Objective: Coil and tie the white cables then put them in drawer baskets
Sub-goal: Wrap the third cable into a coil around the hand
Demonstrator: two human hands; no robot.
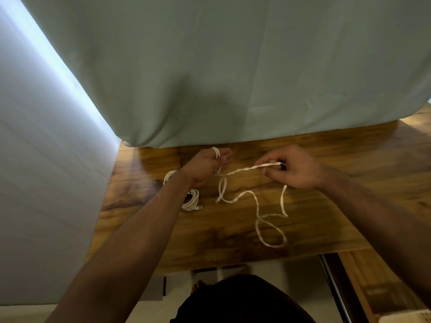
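From my remote seat I see both hands working just below the hem of the grey-green cloth (pixel 210 66) that hangs over the far half of the wooden surface (pixel 338 206). The left hand (pixel 207 166) sits nearest the cloth, fingers curled, with a couple of turns of the white cable (pixel 245 169) wrapped round one raised finger. The right hand (pixel 293 169), level with it along the hem, pinches the cable between thumb and fingertips, so a short twisted stretch runs taut from one hand to the other. The rest of the cable falls away from the cloth: it drops from the right hand, wanders over the surface and ends in a loose loop toward the near edge (the plug end I cannot make out). A finished coil (pixel 192 201) lies on the surface on the near side of the left wrist, farther from the cloth than the hand, and a second white bundle (pixel 168 175) peeks out from behind that forearm, partly hidden.
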